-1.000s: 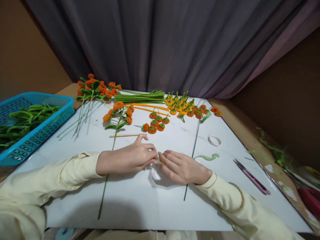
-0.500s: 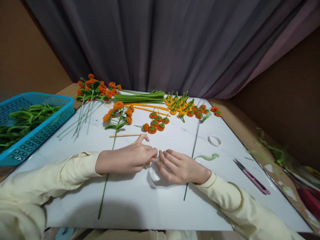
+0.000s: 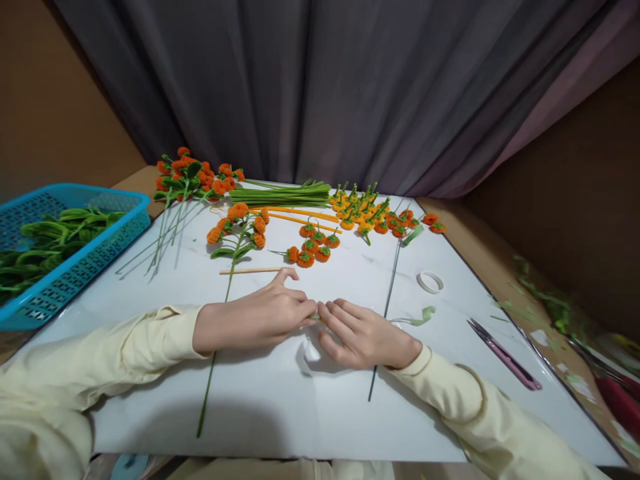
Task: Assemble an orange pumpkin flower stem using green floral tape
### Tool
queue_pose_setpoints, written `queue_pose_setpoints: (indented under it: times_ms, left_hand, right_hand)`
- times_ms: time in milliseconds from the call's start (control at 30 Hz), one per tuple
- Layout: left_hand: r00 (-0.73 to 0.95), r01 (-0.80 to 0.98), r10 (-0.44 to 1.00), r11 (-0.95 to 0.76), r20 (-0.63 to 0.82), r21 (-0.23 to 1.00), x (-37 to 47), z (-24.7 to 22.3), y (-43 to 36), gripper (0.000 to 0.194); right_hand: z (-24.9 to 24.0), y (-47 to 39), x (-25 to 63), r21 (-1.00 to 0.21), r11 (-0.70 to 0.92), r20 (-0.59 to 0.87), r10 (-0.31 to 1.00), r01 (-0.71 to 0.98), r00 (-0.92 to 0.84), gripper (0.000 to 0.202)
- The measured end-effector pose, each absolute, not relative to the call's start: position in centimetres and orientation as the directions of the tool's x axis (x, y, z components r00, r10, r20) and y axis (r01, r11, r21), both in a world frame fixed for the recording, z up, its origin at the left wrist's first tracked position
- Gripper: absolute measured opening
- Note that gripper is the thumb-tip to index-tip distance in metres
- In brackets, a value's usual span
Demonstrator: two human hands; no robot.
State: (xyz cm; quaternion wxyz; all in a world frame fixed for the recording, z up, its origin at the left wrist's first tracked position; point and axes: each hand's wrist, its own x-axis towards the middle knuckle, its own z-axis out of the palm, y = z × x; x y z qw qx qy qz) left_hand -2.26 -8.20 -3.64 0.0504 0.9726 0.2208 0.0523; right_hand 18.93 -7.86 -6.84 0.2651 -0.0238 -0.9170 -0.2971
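Near the middle of the white board, my left hand (image 3: 270,317) and my right hand (image 3: 357,333) meet at the fingertips. Both are closed in a pinch on a thin green strip (image 3: 315,317), mostly hidden by the fingers. A crumpled white piece (image 3: 311,349) shows just below them. To the right of my right hand, the loose end of a green tape (image 3: 424,317) lies curled. A dark thin rod (image 3: 393,280) passes behind my right hand. Under my left wrist runs the green stem of an orange flower spray (image 3: 235,250). A wooden stick (image 3: 250,271) lies beyond my left hand.
At the left is a blue basket (image 3: 100,248) of green leaves. Orange flowers (image 3: 313,247), green stems (image 3: 280,195) and yellow flowers (image 3: 357,212) lie at the back. A white tape ring (image 3: 430,282) and pink-handled snips (image 3: 505,355) lie at the right, with scraps beyond.
The loose green tape to the right has shifted and twisted, lying lower and narrower near my right hand. Both hands have stayed almost in place, still pinched together.
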Motion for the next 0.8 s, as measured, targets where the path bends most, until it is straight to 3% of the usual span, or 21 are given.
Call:
queue_pose_setpoints:
  times_ms: [167, 333, 533, 633, 800]
  left_hand:
    - [0.926, 0.368, 0.372, -0.928, 0.064, 0.06, -2.4, -3.4, -8.1, 0.017]
    - [0.933, 0.348, 0.353, -0.934, 0.064, 0.087, -2.4, -3.2, -8.2, 0.024]
    - [0.883, 0.441, 0.451, -0.892, 0.132, 0.101, -2.1, -4.4, -8.3, 0.013]
    - [0.865, 0.462, 0.473, -0.881, 0.167, 0.101, -2.0, -4.6, -8.2, 0.023]
    - [0.898, 0.392, 0.426, -0.888, 0.109, 0.24, -1.9, -4.0, -8.2, 0.023]
  right_hand:
    - [-6.8, -8.0, 18.9, 0.539, 0.821, 0.5, -0.132, 0.188, -0.856, 0.004]
    - [-7.1, -8.1, 18.8, 0.548, 0.812, 0.502, -0.129, 0.199, -0.855, 0.006]
    - [-7.0, -7.8, 19.1, 0.492, 0.835, 0.533, -0.066, 0.246, -0.844, 0.008]
    - [-6.9, -7.9, 19.1, 0.466, 0.85, 0.525, -0.045, 0.243, -0.85, 0.007]
    - [-6.8, -7.9, 19.0, 0.391, 0.889, 0.542, -0.012, 0.24, -0.841, 0.011]
